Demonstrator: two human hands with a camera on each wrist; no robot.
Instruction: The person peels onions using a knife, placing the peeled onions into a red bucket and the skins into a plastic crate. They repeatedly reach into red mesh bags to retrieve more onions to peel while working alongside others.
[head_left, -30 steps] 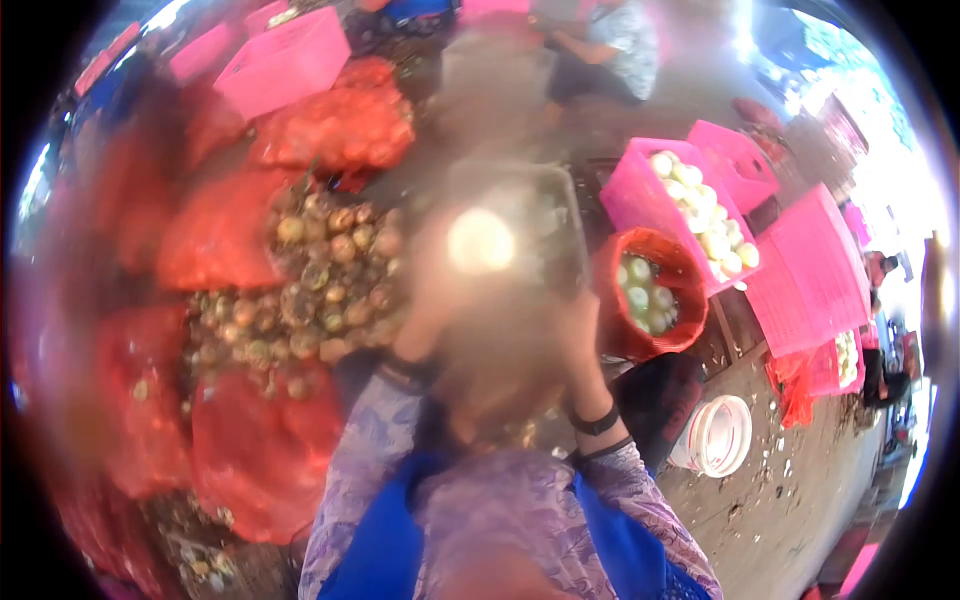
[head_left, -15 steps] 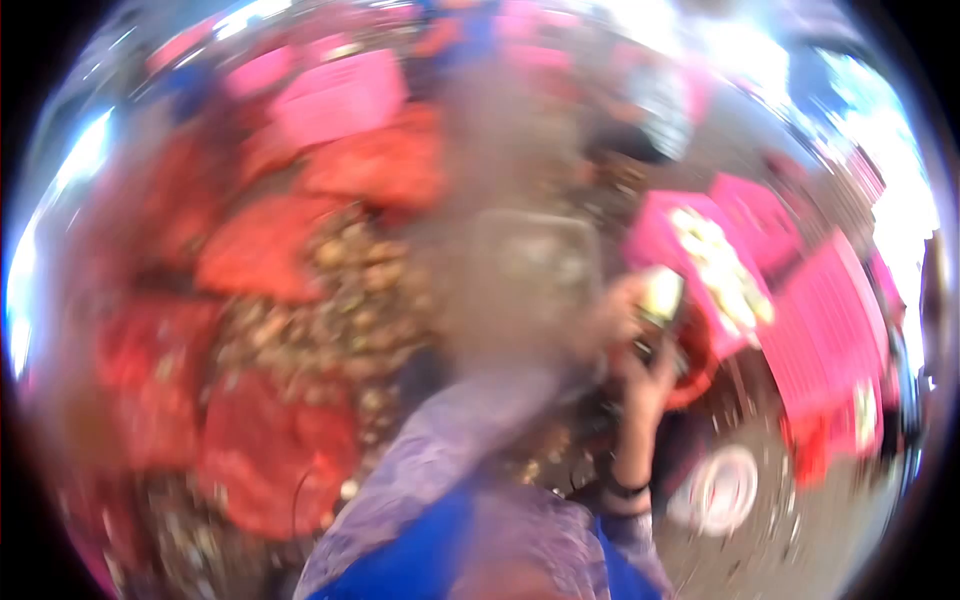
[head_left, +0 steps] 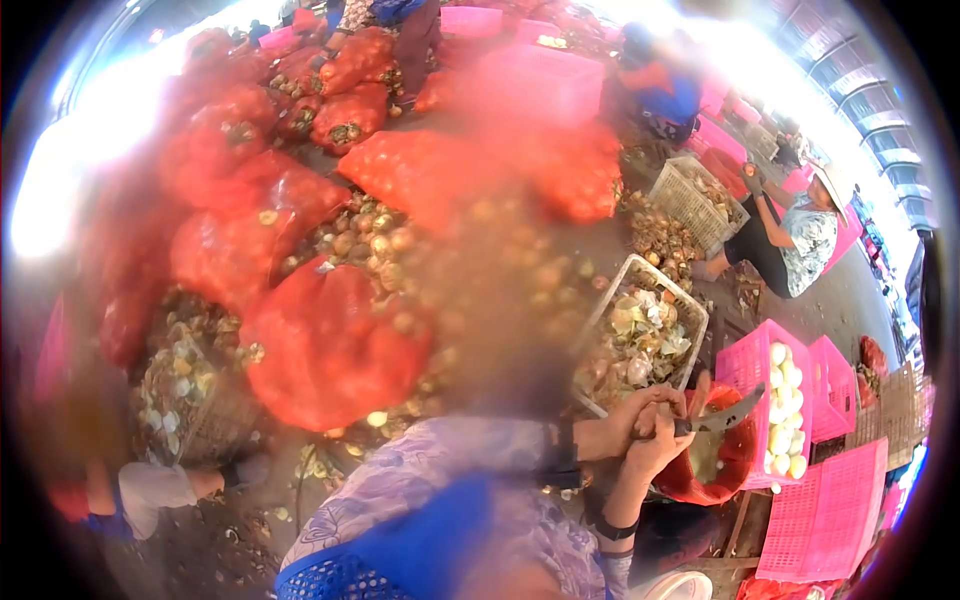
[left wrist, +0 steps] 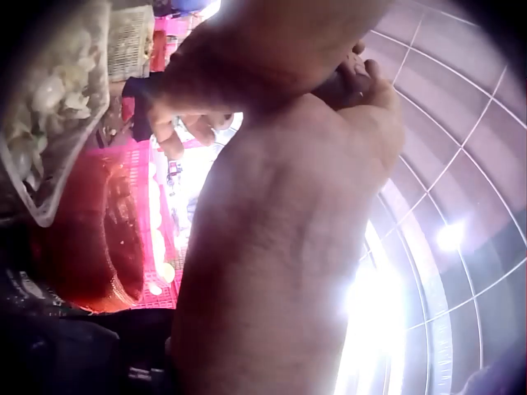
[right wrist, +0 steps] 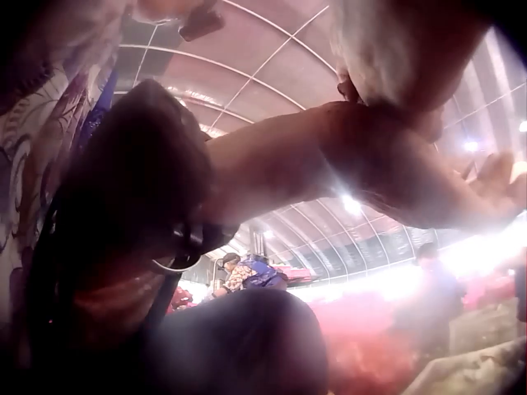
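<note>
In the head view my right hand (head_left: 655, 452) grips the dark handle of a knife (head_left: 732, 412), its blade pointing right across a red-lined tub (head_left: 700, 490). My left hand (head_left: 628, 412) lies over the right one, the two overlapping at the knife's handle end. Whether its fingers hold anything I cannot tell. Just beyond the hands is a pale crate (head_left: 697, 350) full of onion skins and scraps. In the left wrist view a forearm hides much of the work, with the red-lined tub (left wrist: 115, 271) at its left.
Right of the tub stands a pink crate (head_left: 738, 365) of peeled onions, with an upturned pink crate (head_left: 820, 520) nearer. Red mesh sacks (head_left: 335, 355) and loose unpeeled onions (head_left: 385, 240) spread to the left. A person (head_left: 800, 235) in a hat sits at far right.
The head view has swung left. The peeled onion seen in the left hand half a second ago is no longer there. Both hands are now together, with the knife blade extended over the tub.
</note>
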